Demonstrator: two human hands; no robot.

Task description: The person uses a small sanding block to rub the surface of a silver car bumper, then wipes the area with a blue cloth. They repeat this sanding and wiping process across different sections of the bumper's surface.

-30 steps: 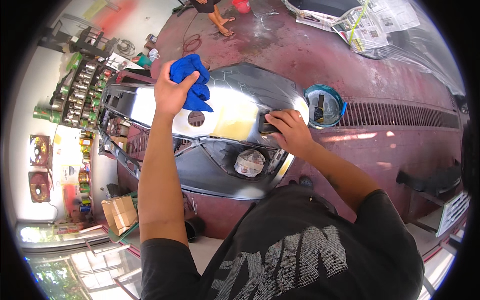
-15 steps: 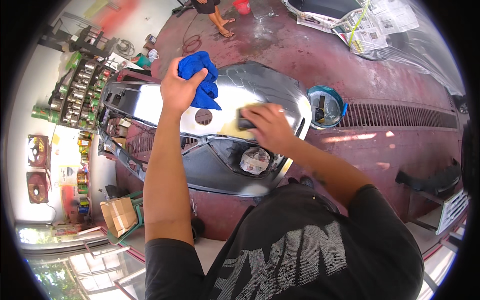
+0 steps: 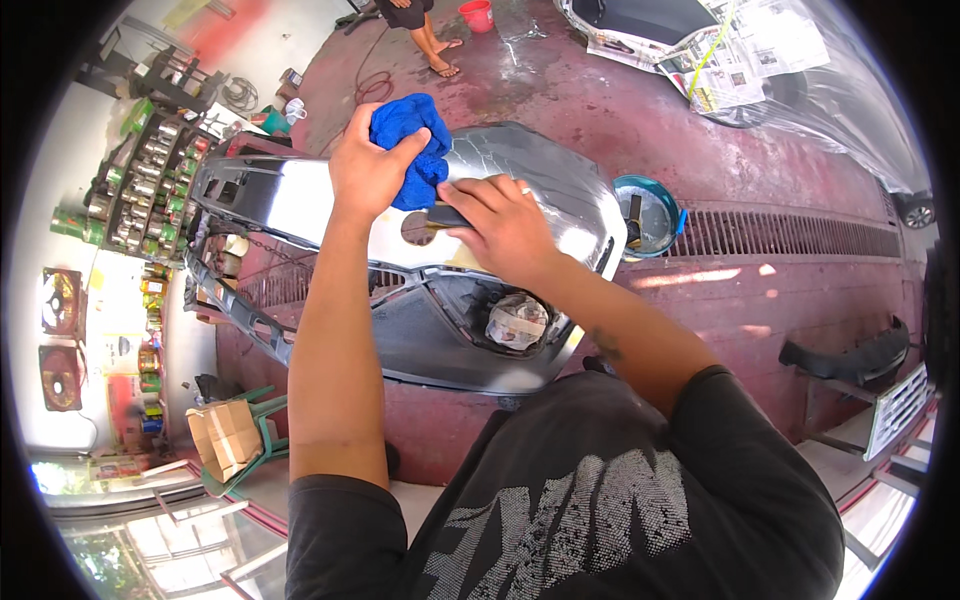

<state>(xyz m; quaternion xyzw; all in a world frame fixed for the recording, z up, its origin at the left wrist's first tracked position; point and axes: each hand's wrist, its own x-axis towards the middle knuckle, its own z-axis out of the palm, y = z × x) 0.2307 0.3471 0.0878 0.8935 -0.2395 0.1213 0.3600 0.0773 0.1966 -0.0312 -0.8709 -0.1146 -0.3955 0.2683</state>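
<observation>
A car bumper (image 3: 545,185), dark grey with pale and yellowish patches, lies across the middle in front of me. My left hand (image 3: 365,170) is closed around a bunched blue cloth (image 3: 412,125) above the bumper's far edge. Just right of it, my right hand (image 3: 505,225) grips a dark flat sanding block (image 3: 447,216) at the pale patch. The block's left end reaches beside a round hole (image 3: 418,229), close below the cloth. My fingers cover much of the block. A whitish paper-wrapped bundle (image 3: 517,322) shows in the bumper's lower opening.
A teal basin (image 3: 655,187) of cloudy water stands right of the bumper by a floor grate (image 3: 790,232). At the far side are a person's legs (image 3: 430,45), a red bucket (image 3: 477,15) and a car covered in newspaper (image 3: 745,65). Shelved cans (image 3: 150,180) line the left.
My right hand has swept left with the sanding block, from the yellowish patch to beside the round hole. My left hand and the cloth have shifted slightly right.
</observation>
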